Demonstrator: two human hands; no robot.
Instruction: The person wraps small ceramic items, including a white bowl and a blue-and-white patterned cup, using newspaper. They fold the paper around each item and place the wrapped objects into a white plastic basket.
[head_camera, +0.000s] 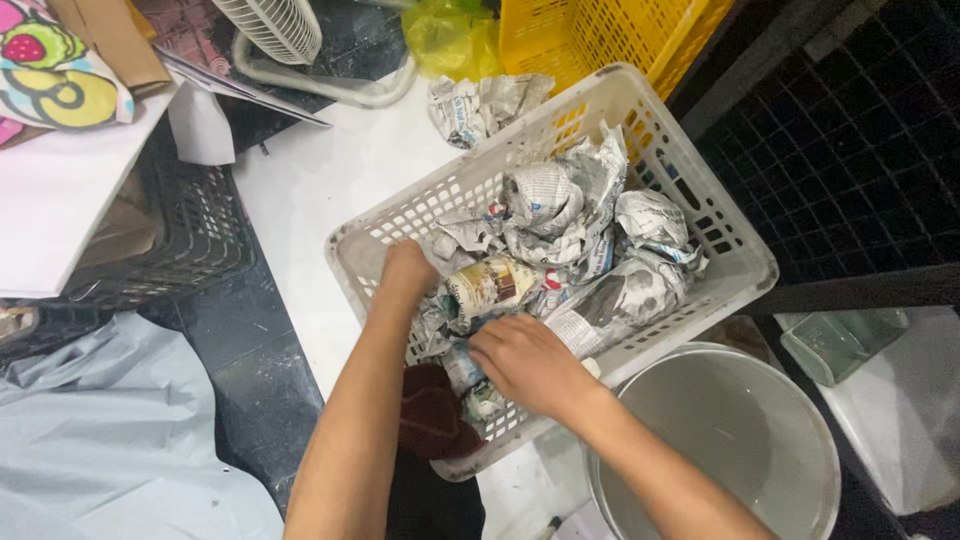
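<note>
Both hands are digging into a white slotted plastic basket (700, 215) of crumpled newspaper bundles (560, 205).
The left hand (408, 268) is pressing wrappings aside, its grip hidden; the right hand (525, 362) is closing on a newspaper-wrapped item (470, 372).

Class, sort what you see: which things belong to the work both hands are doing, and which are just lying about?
In hand:
left hand
right hand
white slotted plastic basket
crumpled newspaper-wrapped bundles
half-unwrapped brown and cream jar

Lying about:
yellow plastic crate
grey round metal basin
white fan
black mesh basket
</note>
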